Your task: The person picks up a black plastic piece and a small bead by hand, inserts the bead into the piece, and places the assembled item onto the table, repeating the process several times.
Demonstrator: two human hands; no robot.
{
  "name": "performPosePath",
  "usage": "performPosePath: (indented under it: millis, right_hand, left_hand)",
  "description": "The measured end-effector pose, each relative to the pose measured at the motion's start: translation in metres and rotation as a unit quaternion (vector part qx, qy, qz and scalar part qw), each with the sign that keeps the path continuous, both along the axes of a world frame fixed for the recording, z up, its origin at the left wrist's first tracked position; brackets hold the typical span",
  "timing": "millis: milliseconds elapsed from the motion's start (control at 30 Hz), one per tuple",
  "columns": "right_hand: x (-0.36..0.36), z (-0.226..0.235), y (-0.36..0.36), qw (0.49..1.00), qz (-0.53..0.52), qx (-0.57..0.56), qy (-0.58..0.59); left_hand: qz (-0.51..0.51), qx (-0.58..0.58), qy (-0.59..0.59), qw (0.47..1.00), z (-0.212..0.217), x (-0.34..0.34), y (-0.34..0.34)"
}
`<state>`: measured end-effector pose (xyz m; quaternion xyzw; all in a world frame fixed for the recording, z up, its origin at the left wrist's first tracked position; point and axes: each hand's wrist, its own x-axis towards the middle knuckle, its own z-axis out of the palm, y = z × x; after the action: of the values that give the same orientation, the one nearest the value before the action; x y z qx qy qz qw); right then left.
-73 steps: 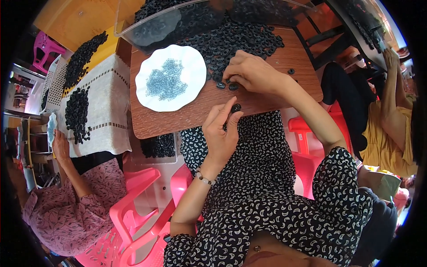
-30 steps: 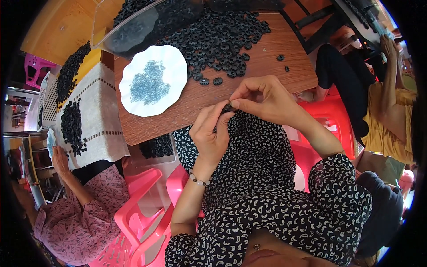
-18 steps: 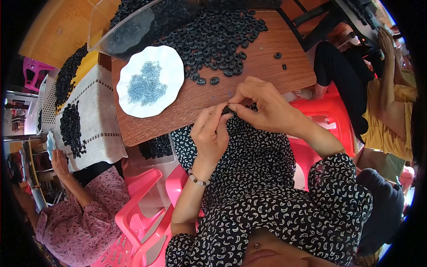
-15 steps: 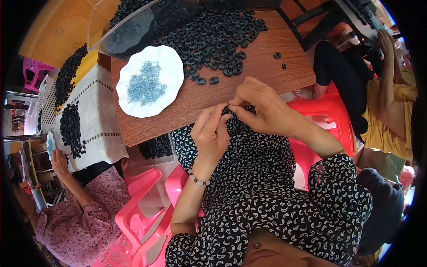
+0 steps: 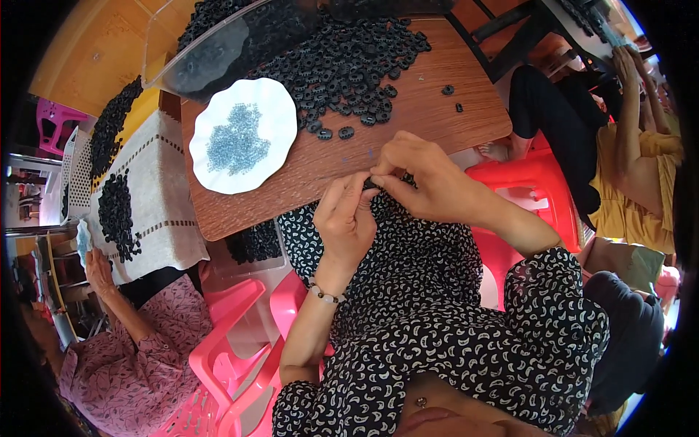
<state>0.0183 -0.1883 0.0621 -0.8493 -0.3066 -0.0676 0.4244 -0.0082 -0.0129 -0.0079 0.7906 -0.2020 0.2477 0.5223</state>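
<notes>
My left hand (image 5: 347, 221) and my right hand (image 5: 421, 178) meet just off the near edge of the brown wooden table (image 5: 306, 175), over my lap. Together their fingertips pinch one small black ring-shaped part (image 5: 372, 183). A large heap of the same black parts (image 5: 342, 58) lies on the far side of the table. A white scalloped plate (image 5: 242, 135) with a pile of tiny blue-grey pieces (image 5: 235, 138) sits on the table's left. Two loose black parts (image 5: 336, 133) lie between the heap and my hands.
A clear plastic tub (image 5: 218, 54) rests at the table's far left. A cloth-covered table (image 5: 138, 197) with more black parts stands left, with a person in pink (image 5: 131, 349) seated by it. Another person in yellow (image 5: 633, 160) sits right. Pink and red plastic stools surround me.
My right hand came back from the heap to the table's near edge and joined my left hand on a black part. Over the last second both hands barely moved.
</notes>
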Motion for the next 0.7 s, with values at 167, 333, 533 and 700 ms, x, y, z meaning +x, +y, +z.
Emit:
performPosePath:
  millis: [167, 333, 533, 700]
  right_hand:
    - [0.006, 0.005, -0.01, 0.99, 0.008, 0.045, 0.136]
    - [0.006, 0.003, -0.016, 0.956, 0.001, 0.112, 0.271]
    - [0.01, 0.01, -0.019, 0.935, 0.024, 0.128, 0.329]
    - [0.01, 0.001, -0.02, 0.922, 0.024, 0.17, 0.348]
  left_hand:
    - [-0.009, 0.006, 0.028, 1.0, 0.002, 0.0, 0.003]
    - [-0.009, -0.008, 0.02, 1.0, 0.004, 0.002, 0.003]
    - [-0.018, -0.01, 0.011, 1.0, 0.006, 0.002, 0.003]
    - [-0.028, -0.022, 0.017, 0.999, 0.008, 0.002, 0.002]
